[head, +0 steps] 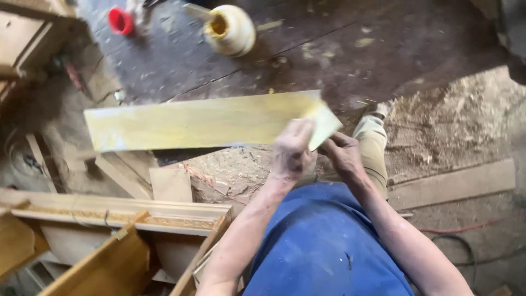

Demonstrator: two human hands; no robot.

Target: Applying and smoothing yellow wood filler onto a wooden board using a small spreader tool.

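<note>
Spreading yellow glue along the board (203, 121), the left hand (293, 151) presses closed fingers on it while the right hand (342, 153) pinches its end, so steadying matters next.

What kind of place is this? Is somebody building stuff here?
It looks like a woodworking shop. Both hands, left hand and right hand, hold a yellowish wooden board. Sawdust and wood scraps cover the floor, carved wooden moulding lies nearby, and an open glue pot sits on the dark workbench.
</note>
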